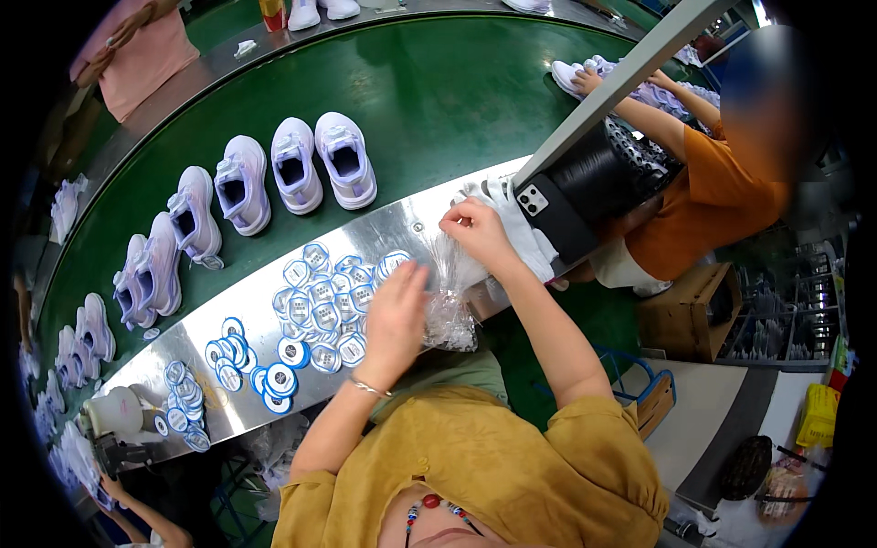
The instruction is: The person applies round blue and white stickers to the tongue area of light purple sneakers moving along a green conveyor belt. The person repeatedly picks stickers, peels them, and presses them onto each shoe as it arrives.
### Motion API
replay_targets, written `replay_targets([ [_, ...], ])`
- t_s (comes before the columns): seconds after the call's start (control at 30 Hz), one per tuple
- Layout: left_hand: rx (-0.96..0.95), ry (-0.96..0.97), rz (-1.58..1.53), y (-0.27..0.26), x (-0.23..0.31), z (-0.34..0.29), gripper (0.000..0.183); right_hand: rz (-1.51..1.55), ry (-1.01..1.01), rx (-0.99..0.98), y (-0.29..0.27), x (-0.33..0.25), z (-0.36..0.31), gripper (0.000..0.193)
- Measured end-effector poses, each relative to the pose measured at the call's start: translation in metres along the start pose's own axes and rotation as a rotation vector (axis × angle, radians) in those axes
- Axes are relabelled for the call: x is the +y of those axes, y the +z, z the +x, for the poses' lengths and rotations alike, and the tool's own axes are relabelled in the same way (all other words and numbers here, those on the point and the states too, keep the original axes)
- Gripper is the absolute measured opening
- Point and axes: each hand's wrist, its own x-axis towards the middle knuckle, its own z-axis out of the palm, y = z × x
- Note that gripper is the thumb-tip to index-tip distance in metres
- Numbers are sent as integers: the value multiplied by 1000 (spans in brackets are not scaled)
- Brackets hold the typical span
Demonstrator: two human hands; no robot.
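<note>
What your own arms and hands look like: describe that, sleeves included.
The sleeves are loose, short and mustard yellow, leaving both forearms bare. The left hand is ungloved and motion-blurred, with a thin silvery bracelet at its wrist. The right hand is also ungloved, with no bracelet visible.

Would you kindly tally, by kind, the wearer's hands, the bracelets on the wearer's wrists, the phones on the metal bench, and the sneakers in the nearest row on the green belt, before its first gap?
Left hand and right hand: 2
Bracelet: 1
Black phone: 1
Lavender sneakers: 6
Total: 10
</note>
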Motion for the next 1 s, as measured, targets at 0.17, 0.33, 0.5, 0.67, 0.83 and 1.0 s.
replay_targets([
  [0.17,-189,42,249,53,22,-10,54,-92,-464,232,6,-3,-22,7],
  [0.33,-169,31,263,60,23,-14,50,654,-38,484,-30,-15,3,8],
  [0.5,-60,51,242,47,20,-5,43,1006,55,86,-52,-37,-6,8],
  [0.67,106,-134,352,19,-21,25,35,285,176,-320,-21,-21,-26,16],
  [0.83,5,-150,435,18,-29,20,32,-462,-75,-433,20,-27,-15,26],
  [1.0,-3,-147,384,24,-29,18,26,-506,-73,-358,20,-23,-8,18],
])
